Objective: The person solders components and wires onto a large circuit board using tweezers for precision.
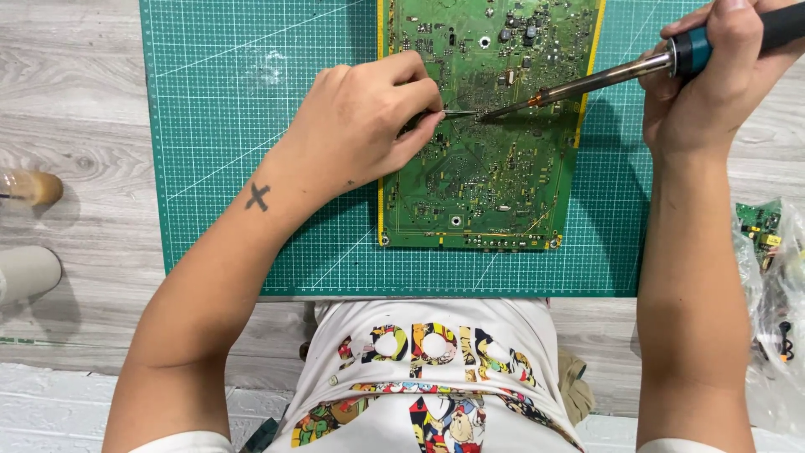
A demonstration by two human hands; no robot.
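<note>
Seen from above: green circuit board (486, 126) flat on a green cutting mat (226, 168), in the far middle of the scene, its far edge cut off by the top of the view. Left hand (360, 126) resting at the board's left edge, fingers curled and pinched on thin metal tweezers (457, 113), tips pointing right onto the middle of the board. Right hand (721, 75) raised at the far right, fist wrapped round the dark and teal handle of a soldering iron (587, 82), shaft slanting down and left, tip meeting the tweezer tips on the board. Small cross-shaped mark on the left forearm (257, 197). Mat lying on a pale grey wood-grain table (75, 109). At the left edge, a brownish rounded object (33, 189) and a pale rounded one (29, 273) nearer, both cut off and hard to tell. At the right edge, clear plastic bags (776, 294) with small green boards and dark parts inside. Near bottom, a white shirt (436, 369) with colourful cartoon print.
</note>
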